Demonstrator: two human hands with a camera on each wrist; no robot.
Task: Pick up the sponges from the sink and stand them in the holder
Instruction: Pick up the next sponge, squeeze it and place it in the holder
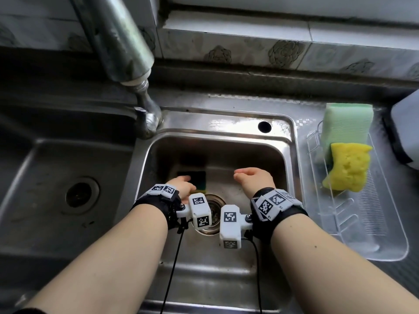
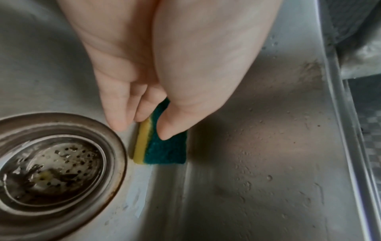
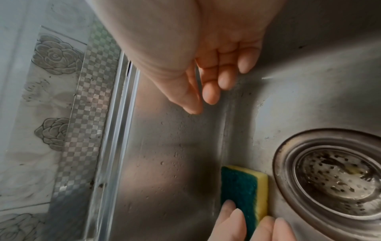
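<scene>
Both hands are down inside the sink basin (image 1: 288,152). Left hand (image 1: 183,185) reaches to the green-and-yellow scouring sponge (image 2: 163,146) that lies flat on the sink floor, green scouring face up, just beside the drain strainer (image 2: 51,169). In the left wrist view the thumb lies on the green face and the fingers (image 2: 117,110) come down against the yellow edge, so the hand pinches the sponge between them; the sponge rests on the steel. The right wrist view shows the same sponge (image 3: 241,189) with the left fingertips on its near end. Right hand (image 1: 254,177) hovers above the sink floor to the right of the sponge, fingers loosely extended and slightly spread, holding nothing and touching nothing that can be seen.

On the counter at the right of the basin sits a clear plastic holder (image 1: 362,225). Two sponges are in its far end: a pale green sponge (image 1: 347,128) standing on edge, and a yellow sponge (image 1: 349,166) leaning against it in front. A steel faucet (image 1: 127,53) rises at the back left, its spout over the rim. A second basin (image 1: 45,177) with its own drain lies to the left. Tiles with a rose pattern (image 1: 218,54) run along the back wall.
</scene>
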